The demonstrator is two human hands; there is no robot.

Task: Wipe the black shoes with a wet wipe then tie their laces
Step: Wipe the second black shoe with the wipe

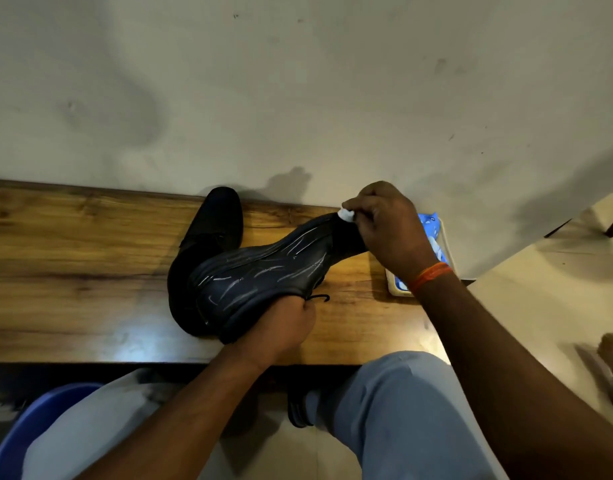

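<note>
Now, left hand: the left hand (286, 317) grips the near edge of a black lace-up shoe with a dark ribbed rubber sole (263, 271), fingers curled round its rim and tucked under the upper, holding it tipped so the sole faces up.
Right hand: the right hand (384, 233) pinches a small crumpled white wet wipe (346, 214) between thumb and fingertips, pressed against the far end of the sole.
Held shoe: it lies slantwise between the two hands, one end at the left palm, the other under the right fingertips; pale shiny streaks run along the sole.
Lace: a thin black lace end (319, 298) sticks out loose just beside the left thumb.
Second shoe: a matte black shoe (208, 244) lies on the table beyond the left hand, partly under the held shoe and touching it.
Table: a brown wood-grain tabletop (73, 271) carries both shoes and stretches off to the left of the left hand.
Wipe pack: a blue printed packet of wipes on a pale tray (433, 233) sits just behind the right wrist, mostly hidden by it.
Wristband: an orange thread band (430, 275) circles the right wrist.
Legs: light blue trousers (402, 410) show below both forearms.
</note>
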